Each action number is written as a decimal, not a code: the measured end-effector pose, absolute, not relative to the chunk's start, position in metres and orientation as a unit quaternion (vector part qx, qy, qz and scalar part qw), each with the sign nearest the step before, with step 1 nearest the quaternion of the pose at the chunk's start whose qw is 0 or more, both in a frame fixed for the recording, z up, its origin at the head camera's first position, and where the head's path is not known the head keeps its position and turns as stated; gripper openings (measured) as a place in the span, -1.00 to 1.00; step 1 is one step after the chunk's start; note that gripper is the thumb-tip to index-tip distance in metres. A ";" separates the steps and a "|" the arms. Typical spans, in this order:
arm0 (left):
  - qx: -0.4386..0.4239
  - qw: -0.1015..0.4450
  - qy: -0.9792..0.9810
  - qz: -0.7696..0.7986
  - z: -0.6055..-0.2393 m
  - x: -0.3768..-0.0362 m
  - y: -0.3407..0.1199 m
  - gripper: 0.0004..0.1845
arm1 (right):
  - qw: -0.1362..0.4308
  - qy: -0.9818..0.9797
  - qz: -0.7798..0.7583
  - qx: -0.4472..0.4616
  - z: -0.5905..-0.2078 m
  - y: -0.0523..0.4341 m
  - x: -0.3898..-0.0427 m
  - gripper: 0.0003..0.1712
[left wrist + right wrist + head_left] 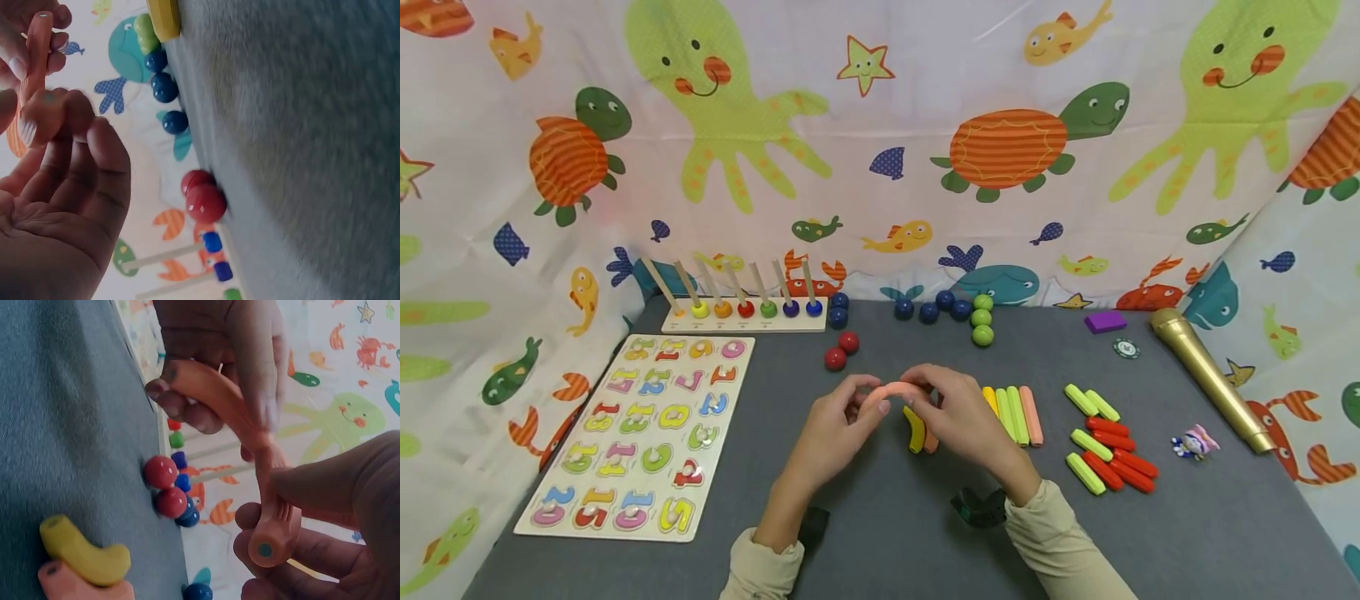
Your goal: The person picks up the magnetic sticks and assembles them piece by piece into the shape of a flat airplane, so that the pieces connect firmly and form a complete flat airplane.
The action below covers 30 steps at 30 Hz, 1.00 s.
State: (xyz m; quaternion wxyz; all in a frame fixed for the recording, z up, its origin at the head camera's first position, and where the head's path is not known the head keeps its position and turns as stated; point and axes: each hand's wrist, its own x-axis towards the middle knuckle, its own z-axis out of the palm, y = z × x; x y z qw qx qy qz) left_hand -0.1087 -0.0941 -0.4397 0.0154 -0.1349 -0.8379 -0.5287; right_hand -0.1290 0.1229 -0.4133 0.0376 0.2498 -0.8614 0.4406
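Note:
Above the grey table, both hands hold a peach modelling-clay stick [891,389], bent into an arch. My left hand [835,425] pinches one end between thumb and fingers, and my right hand [962,417] grips the other. Seen from the right wrist, the clay [209,394] is curved and thinner near the middle, with ridges along its side. Below the hands lie a bent yellow clay stick [916,429] and, against it, a bent peach clay stick [78,584], partly covered by the right hand in the head view. Straight green clay sticks [1011,417] lie beside the right hand.
At left lies a number puzzle board [655,433], with a peg counting stand [745,321] behind it. Red balls [835,359], blue balls [928,313] and green balls [982,335] sit at the back. Red clay sticks [1123,467], a small figurine [1195,442] and a gold microphone [1213,379] are at right.

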 end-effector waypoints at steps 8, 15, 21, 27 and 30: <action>-0.122 0.023 -0.876 -0.466 -0.441 -0.097 -0.121 -0.79 | -0.002 -0.843 0.441 0.309 -0.415 0.092 -0.137 -0.76; -0.077 0.008 -0.888 -0.453 -0.449 -0.087 -0.149 -0.81 | -0.041 -0.828 0.436 0.349 -0.422 0.068 -0.144 -0.80; -0.120 0.009 -0.901 -0.416 -0.459 -0.094 -0.141 -0.73 | -0.050 -0.833 0.420 0.357 -0.421 0.076 -0.137 -0.87; -0.106 -0.019 -0.912 -0.397 -0.459 -0.101 -0.150 -0.77 | -0.021 -0.880 0.371 0.295 -0.419 0.135 -0.129 -0.82; -0.088 -0.034 -0.908 -0.408 -0.459 -0.106 -0.161 -0.77 | 0.000 -0.909 0.335 0.248 -0.418 0.185 -0.122 -0.83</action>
